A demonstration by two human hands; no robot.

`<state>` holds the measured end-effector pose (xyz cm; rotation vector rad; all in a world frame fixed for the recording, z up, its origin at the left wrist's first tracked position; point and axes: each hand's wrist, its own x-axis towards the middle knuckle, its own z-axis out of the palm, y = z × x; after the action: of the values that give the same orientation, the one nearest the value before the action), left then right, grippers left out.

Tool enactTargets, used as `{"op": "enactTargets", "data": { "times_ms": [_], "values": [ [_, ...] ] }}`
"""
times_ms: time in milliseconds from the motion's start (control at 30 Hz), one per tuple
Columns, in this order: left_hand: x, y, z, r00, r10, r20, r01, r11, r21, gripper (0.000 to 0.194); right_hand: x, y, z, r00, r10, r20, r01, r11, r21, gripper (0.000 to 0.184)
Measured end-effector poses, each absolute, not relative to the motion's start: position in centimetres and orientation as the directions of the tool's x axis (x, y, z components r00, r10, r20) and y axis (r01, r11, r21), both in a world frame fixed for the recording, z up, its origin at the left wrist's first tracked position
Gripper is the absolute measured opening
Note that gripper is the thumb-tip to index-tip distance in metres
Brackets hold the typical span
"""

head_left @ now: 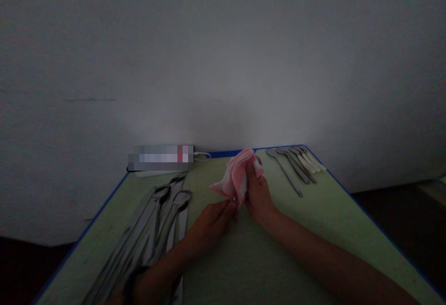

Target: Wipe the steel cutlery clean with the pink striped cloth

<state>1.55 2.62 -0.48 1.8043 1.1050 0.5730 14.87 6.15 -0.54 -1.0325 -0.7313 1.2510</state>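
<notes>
My right hand (258,193) is closed on a folded pink and white cloth (240,170), thumb pressed on its near side. The cloth wraps round a metal spoon, most of which is hidden. My left hand (219,216) pinches the spoon's handle end (233,198) just below the cloth. A grey rounded tip (259,160) shows past the cloth's far right edge and looks like the spoon's bowl. Both hands are held above the middle of the green table (223,272).
Long metal ladles and other utensils (153,226) lie in a pile at the left, partly under my left forearm. Several spoons (287,170) and white-handled utensils (313,162) lie in a row at the back right. A blurred box (163,157) and white cord (204,156) sit by the wall.
</notes>
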Motion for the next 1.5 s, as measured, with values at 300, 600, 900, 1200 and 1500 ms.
{"op": "enactTargets", "data": {
  "times_ms": [300, 600, 900, 1200, 1500],
  "values": [
    [1.1, 2.7, 0.0, 0.499, 0.859, -0.117, 0.342, -0.071, 0.937, 0.035, 17.5, 8.3, 1.2, 0.133, 0.971, 0.199, -0.291, 0.23, -0.929, 0.032],
    [1.0, 2.4, -0.1, 0.633, 0.773, 0.029, 0.291, -0.273, 0.917, 0.03, 19.9, 9.9, 1.9, 0.294, 0.939, 0.18, -0.397, 0.292, -0.87, 0.036],
    [1.4, 2.3, -0.1, 0.586, 0.803, 0.111, 0.37, -0.387, 0.844, 0.031, 17.6, 7.9, 1.4, 0.261, 0.965, 0.007, -0.462, 0.131, -0.877, 0.039],
    [1.6, 2.8, -0.4, 0.46, 0.886, 0.058, 0.406, -0.268, 0.874, 0.032, 16.3, 7.1, 0.5, 0.233, 0.972, 0.014, -0.317, 0.089, -0.944, 0.042],
    [1.4, 3.1, -1.3, 0.3, 0.952, -0.057, -0.025, 0.067, 0.997, 0.031, 22.0, 7.9, 5.2, -0.601, 0.797, 0.06, 0.587, 0.491, -0.643, 0.028]
  ]
}}
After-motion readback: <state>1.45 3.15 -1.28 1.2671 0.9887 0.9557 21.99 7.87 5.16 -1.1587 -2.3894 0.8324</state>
